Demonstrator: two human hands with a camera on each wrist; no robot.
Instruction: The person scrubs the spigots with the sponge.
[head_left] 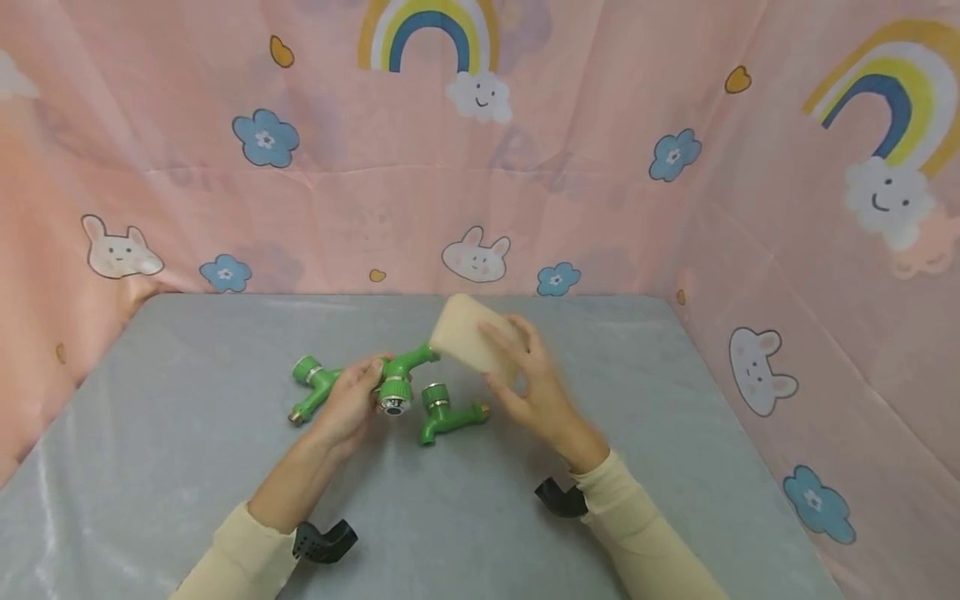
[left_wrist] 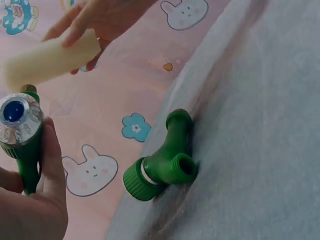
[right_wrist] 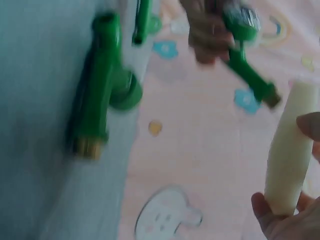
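My left hand (head_left: 354,398) grips a green faucet (head_left: 395,387) above the table, its silver-ringed end facing me and its brass-tipped end pointing up to the right. In my right hand (head_left: 536,387) is a cream-coloured sponge (head_left: 468,333), pinched between thumb and fingers. The sponge's left edge is close to the brass tip in the head view; in the right wrist view a small gap separates sponge (right_wrist: 290,150) and tip (right_wrist: 271,97). A second green faucet (head_left: 450,417) lies on the table between the hands. A third green faucet (head_left: 318,387) lies left of my left hand, partly hidden behind it.
The grey-covered table (head_left: 450,533) carries the loose faucets. Pink printed curtain (head_left: 585,208) hangs behind and along both sides. A black curved bracket (head_left: 326,542) sits at the left wrist, and a similar black bracket (head_left: 561,498) at the right.
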